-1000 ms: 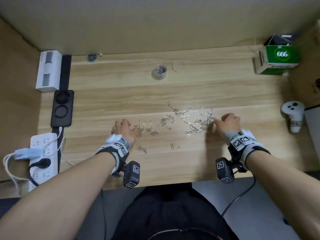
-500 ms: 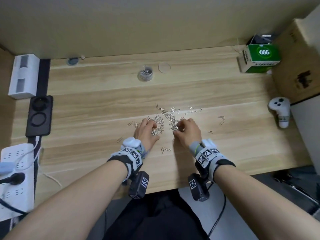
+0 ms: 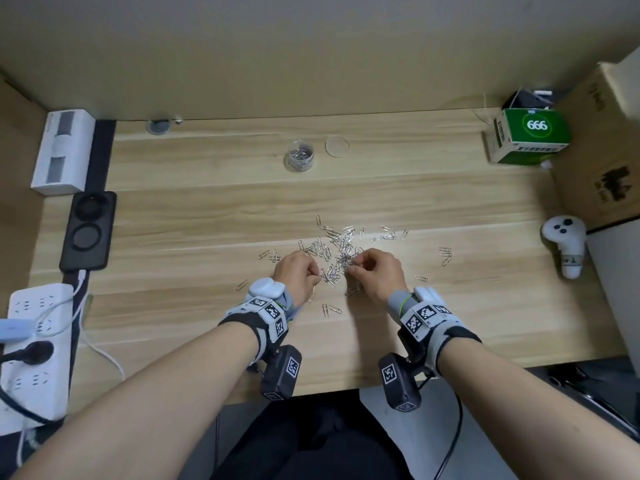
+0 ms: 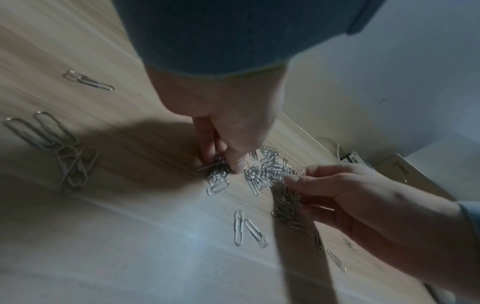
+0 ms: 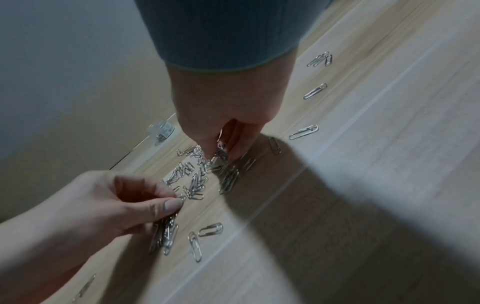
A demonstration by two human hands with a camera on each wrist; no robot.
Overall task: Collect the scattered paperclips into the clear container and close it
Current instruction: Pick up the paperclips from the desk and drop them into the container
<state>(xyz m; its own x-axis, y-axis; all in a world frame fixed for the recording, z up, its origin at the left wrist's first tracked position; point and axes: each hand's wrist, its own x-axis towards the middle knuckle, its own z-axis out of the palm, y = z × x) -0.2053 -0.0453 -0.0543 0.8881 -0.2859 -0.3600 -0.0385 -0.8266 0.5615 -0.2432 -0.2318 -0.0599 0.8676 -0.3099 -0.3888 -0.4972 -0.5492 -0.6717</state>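
Several silver paperclips lie heaped mid-desk, with strays around them such as a pair to the right. My left hand pinches a bunch of paperclips at the heap's near left. My right hand pinches another bunch at its near right. The wrist views show the left hand and the right hand with fingertips down in the clips. The clear container stands open at the back, holding some clips, with its round lid lying beside it.
A power strip, a black charging pad and a white box line the left side. A green box, a cardboard box and a white controller stand at the right.
Both hands swept inward from wide apart, pushing the clips into one heap. They now meet at the middle, each pinching a bunch of clips.
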